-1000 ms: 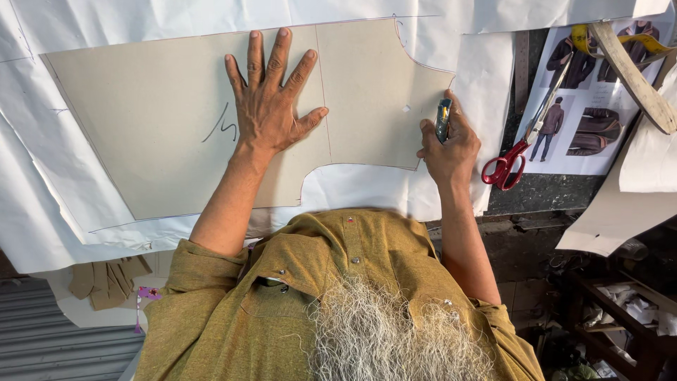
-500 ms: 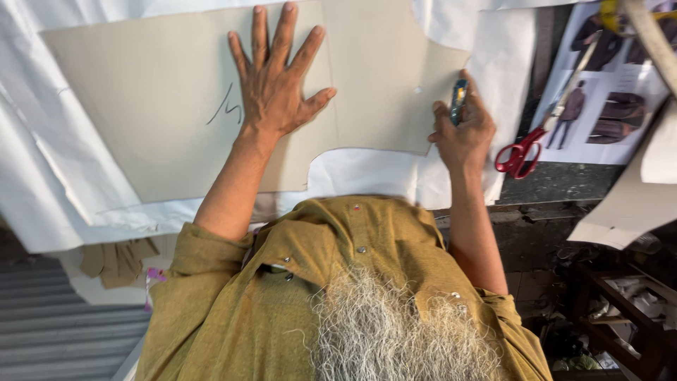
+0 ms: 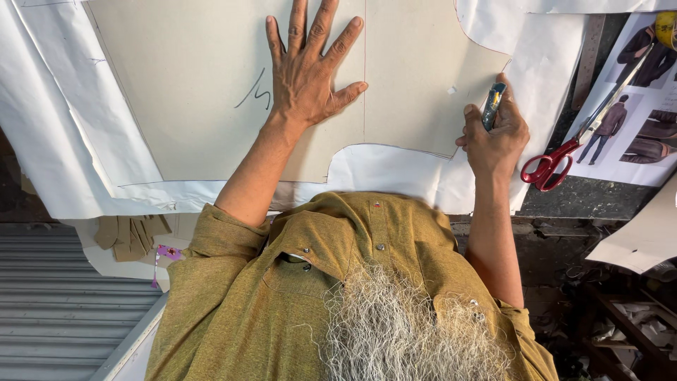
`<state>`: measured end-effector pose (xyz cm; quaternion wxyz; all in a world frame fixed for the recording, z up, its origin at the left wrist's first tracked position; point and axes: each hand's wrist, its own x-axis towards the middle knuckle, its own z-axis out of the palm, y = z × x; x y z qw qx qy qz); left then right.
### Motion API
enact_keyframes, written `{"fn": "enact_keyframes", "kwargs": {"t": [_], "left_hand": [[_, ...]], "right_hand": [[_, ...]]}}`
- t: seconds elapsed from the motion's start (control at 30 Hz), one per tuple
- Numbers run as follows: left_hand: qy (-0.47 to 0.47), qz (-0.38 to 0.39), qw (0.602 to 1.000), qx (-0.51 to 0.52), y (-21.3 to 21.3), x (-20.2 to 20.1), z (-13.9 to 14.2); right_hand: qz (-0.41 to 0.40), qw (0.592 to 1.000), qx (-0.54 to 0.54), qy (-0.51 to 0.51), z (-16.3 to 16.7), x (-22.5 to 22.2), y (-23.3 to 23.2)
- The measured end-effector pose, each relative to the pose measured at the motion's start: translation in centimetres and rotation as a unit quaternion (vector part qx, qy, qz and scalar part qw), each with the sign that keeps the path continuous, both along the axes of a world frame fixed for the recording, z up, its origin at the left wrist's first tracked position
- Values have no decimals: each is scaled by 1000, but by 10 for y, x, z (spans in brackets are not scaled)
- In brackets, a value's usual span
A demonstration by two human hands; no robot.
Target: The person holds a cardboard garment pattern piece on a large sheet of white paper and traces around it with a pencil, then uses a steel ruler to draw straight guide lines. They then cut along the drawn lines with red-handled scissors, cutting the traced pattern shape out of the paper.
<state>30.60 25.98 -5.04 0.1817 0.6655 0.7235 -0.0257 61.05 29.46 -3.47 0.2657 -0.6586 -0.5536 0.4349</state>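
Shifted slightly along the edge: right hand (image 3: 493,137) gripping a marking tool (image 3: 491,106), left hand (image 3: 307,74) spread flat to pin the beige pattern card (image 3: 183,92) on white paper (image 3: 49,141).

Red-handled scissors (image 3: 564,144) lie on a printed clothing sheet (image 3: 635,127) beside white paper (image 3: 49,141).
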Motion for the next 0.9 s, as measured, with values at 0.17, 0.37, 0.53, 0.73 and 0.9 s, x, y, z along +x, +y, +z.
{"fn": "enact_keyframes", "kwargs": {"t": [0.17,0.37,0.53,0.73,0.9], "left_hand": [[-13,1,1000,2,-2,-2,-1],[-42,4,994,102,-1,-7,-11],[-69,5,985,157,-4,-9,-22],[-79,0,984,161,-4,-14,-24],[-70,0,987,148,-2,-15,-23]], "right_hand": [[0,1000,3,0,-3,1,-1],[-25,993,75,89,2,13,13],[57,934,125,330,11,-6,61],[67,918,6,391,9,-85,96],[150,918,-1,368,-4,-129,109]]}}
